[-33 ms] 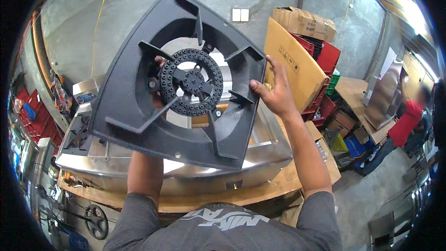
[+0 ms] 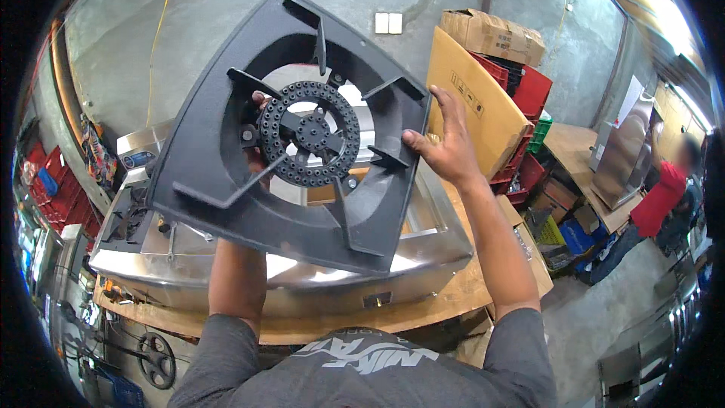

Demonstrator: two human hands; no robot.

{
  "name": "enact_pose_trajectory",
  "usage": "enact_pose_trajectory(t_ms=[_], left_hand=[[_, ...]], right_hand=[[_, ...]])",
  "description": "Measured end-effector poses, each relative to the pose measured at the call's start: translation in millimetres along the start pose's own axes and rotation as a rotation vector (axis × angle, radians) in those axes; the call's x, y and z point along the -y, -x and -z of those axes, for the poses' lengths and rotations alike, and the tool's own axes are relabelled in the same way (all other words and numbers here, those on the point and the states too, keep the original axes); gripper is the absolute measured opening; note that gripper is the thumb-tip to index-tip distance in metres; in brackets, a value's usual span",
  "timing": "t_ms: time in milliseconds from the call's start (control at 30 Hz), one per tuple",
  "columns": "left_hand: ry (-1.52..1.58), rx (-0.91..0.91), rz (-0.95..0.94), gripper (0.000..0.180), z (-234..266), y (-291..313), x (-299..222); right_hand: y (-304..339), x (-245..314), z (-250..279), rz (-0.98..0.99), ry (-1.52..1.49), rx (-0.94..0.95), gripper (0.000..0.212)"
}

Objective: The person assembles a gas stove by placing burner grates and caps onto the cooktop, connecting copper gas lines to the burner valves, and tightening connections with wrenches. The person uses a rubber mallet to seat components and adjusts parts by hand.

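Observation:
A large black burner grate point(image 2: 204, 128), a bowl-like plate with raised pot-support arms, hangs tilted in front of me. In its middle opening sits a round black burner point(image 2: 310, 134) ringed with small knobs. My left hand point(image 2: 259, 98) reaches up behind the grate and grips around the burner from underneath; only bits of its fingers show through the opening. With thumb and fingers at the right-hand edge, my right hand point(image 2: 453, 140) holds the grate there. Below lies a stainless steel stove body point(image 2: 325, 279), partly hidden by the grate.
The stove body rests on a wooden workbench point(image 2: 181, 323) against a grey wall. At right stand a flat cardboard piece point(image 2: 472, 106), a cardboard box point(image 2: 495, 36) and red crates point(image 2: 535, 94). A co-worker in red point(image 2: 658, 200) handles a metal panel point(image 2: 625, 155) at the far right.
The grate has tilted and sunk very slightly, its top corner a little lower. Both hands keep their hold on it.

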State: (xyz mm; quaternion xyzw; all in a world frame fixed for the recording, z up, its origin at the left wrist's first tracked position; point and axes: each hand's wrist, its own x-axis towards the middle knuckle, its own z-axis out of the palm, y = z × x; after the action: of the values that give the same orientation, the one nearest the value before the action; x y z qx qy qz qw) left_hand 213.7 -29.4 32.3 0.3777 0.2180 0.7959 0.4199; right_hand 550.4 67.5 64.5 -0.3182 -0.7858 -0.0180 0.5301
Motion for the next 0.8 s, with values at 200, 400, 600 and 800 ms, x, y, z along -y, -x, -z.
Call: enact_pose_trajectory(t_ms=[200, 400, 600, 800], left_hand=[[0.062, -0.047, 0.169, 0.065, -8.5, -17.3, 68.1], [0.072, -0.098, 0.254, 0.067, -3.9, -49.1, 102.2], [0.068, -0.138, 0.322, 0.070, -1.6, -65.9, 125.4], [0.007, -0.241, 0.385, 0.073, 6.8, -62.5, 152.6]], right_hand=[[-5.6, -67.7, -15.2, -0.150, -0.149, 0.302, 0.094], [9.2, -101.6, -34.7, -0.212, -0.146, 0.281, 0.080], [11.7, -95.3, -50.7, -0.351, -0.202, 0.314, 0.075], [28.0, -80.9, -77.3, 0.063, 0.005, 0.333, 0.044]])
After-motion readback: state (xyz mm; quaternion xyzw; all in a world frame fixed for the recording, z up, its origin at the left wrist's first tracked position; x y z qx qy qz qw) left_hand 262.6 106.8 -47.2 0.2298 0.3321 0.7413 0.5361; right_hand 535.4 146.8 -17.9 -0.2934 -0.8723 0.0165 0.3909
